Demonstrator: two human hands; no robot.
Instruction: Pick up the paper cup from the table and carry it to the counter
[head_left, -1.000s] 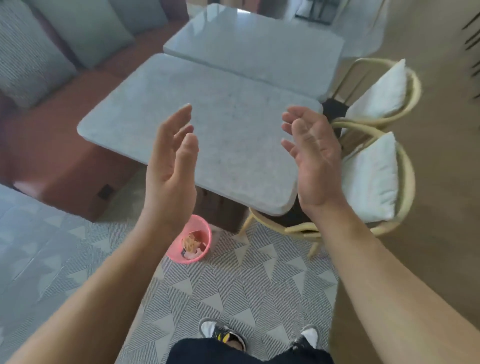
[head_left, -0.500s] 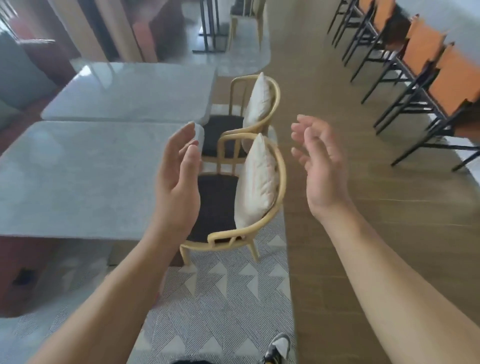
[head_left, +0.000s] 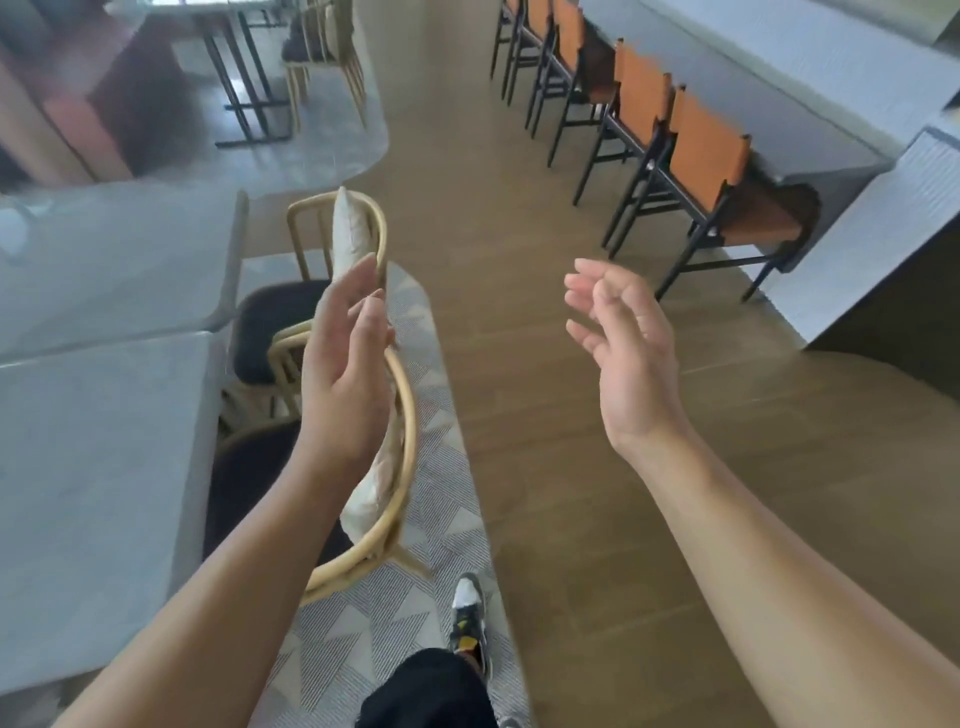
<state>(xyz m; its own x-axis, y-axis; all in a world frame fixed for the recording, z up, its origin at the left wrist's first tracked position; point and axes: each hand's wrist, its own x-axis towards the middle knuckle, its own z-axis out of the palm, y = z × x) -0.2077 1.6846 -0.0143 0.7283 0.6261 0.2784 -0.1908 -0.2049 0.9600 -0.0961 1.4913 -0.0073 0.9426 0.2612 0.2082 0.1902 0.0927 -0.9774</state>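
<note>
Grey tables, patterned rug, wood floor

- Left hand was raised before the near chair; right hand was raised over the floor, well apart from it.
- Near chair stood right of the table, on the rug.
- Cushion leaned inside the near chair's back.
- Second chair stood behind the near one.
- Row of stools lined the counter, far right.

Wood floor, patterned grey rug, grey tables, orange-backed black chairs along counter.
</note>
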